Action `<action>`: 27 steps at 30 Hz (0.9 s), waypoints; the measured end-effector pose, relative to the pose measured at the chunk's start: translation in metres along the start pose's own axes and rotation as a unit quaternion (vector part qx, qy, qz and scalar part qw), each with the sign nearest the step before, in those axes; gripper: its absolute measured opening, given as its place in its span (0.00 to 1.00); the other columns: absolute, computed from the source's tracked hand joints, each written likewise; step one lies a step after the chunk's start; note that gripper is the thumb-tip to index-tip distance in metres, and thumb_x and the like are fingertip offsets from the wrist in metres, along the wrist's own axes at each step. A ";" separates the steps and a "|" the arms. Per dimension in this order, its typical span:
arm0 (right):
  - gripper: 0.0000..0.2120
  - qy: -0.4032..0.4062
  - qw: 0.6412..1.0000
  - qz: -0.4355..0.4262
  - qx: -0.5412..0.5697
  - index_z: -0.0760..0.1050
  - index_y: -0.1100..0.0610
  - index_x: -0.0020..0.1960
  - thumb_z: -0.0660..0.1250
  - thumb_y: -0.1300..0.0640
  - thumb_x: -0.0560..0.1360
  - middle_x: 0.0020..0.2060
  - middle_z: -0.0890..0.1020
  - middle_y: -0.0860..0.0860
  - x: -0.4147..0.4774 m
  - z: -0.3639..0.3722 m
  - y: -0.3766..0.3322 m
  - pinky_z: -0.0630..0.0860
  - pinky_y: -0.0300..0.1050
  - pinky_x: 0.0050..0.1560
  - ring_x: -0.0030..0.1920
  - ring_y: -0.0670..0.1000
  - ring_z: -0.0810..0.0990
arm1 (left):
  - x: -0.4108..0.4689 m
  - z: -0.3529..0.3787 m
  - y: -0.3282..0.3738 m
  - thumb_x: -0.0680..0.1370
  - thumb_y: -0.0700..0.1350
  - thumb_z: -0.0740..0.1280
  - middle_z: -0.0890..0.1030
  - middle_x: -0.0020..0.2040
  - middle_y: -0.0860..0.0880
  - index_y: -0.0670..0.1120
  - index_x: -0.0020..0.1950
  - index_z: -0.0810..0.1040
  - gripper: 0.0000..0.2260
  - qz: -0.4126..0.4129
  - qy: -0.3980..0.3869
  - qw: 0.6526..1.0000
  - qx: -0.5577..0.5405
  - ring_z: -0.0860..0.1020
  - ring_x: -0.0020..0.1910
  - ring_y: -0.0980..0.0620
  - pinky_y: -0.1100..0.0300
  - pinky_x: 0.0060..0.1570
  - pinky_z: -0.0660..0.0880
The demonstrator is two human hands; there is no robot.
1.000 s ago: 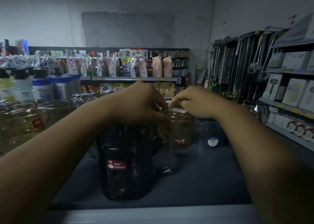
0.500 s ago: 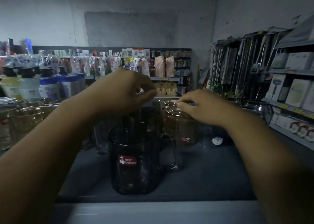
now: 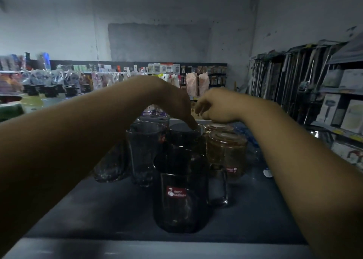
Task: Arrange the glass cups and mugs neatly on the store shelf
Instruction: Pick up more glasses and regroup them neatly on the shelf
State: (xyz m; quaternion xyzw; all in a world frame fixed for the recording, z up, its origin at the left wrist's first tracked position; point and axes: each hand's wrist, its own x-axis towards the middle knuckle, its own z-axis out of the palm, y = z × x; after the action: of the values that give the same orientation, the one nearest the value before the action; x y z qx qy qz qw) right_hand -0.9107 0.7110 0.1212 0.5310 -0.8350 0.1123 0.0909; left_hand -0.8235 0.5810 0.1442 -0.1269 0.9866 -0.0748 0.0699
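Note:
A dark glass mug (image 3: 180, 197) with a red label stands at the front middle of the shelf (image 3: 94, 209). A second dark mug (image 3: 184, 146) sits stacked on it. My left hand (image 3: 172, 99) reaches down from above, its fingertips pinching that upper mug's far rim. To the right stand two amber glass mugs (image 3: 225, 152), one behind the other. My right hand (image 3: 216, 107) hovers just above them, fingers loosely curled around nothing. To the left of the stack are a clear glass cup (image 3: 145, 150) and another glass (image 3: 112, 164).
Boxed goods fill a rack (image 3: 341, 109) on the right, with hanging tools beside it. Bottles and bagged goods line the shelves (image 3: 49, 86) at the left and back. The shelf's pale front lip (image 3: 157, 249) runs along the bottom.
My left hand has come down onto the rim of the upper dark mug. My right hand has lifted off the amber mug's top and now hangs above it.

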 end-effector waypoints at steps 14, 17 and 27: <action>0.04 0.170 0.974 0.030 0.148 0.80 0.51 0.53 0.69 0.55 0.80 0.45 0.82 0.46 -0.002 0.036 0.027 0.70 0.36 0.38 0.45 0.42 0.79 | 0.042 0.006 -0.010 0.76 0.63 0.68 0.83 0.47 0.49 0.49 0.53 0.80 0.18 0.015 -0.046 0.997 -0.058 0.81 0.52 0.48 0.56 0.44 0.72; 0.05 0.196 0.964 0.040 0.175 0.81 0.52 0.54 0.68 0.56 0.80 0.47 0.82 0.47 -0.001 0.038 0.026 0.69 0.36 0.38 0.45 0.41 0.77 | 0.034 0.003 -0.016 0.76 0.63 0.67 0.84 0.54 0.46 0.46 0.58 0.81 0.23 0.023 -0.004 0.996 -0.092 0.80 0.55 0.47 0.56 0.46 0.75; 0.18 0.219 0.848 0.143 0.461 0.76 0.53 0.61 0.69 0.42 0.78 0.53 0.81 0.50 0.001 0.032 0.011 0.80 0.53 0.56 0.50 0.49 0.81 | -0.025 -0.017 -0.052 0.80 0.56 0.66 0.85 0.48 0.45 0.43 0.51 0.83 0.17 -0.005 0.209 0.912 -0.354 0.84 0.44 0.44 0.56 0.42 0.79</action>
State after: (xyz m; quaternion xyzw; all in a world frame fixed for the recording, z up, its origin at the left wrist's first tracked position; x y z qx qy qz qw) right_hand -0.9225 0.7052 0.0896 0.3484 -0.7121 0.6096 -0.0015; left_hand -0.7893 0.5398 0.1727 -0.1296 0.9400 0.2539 -0.1874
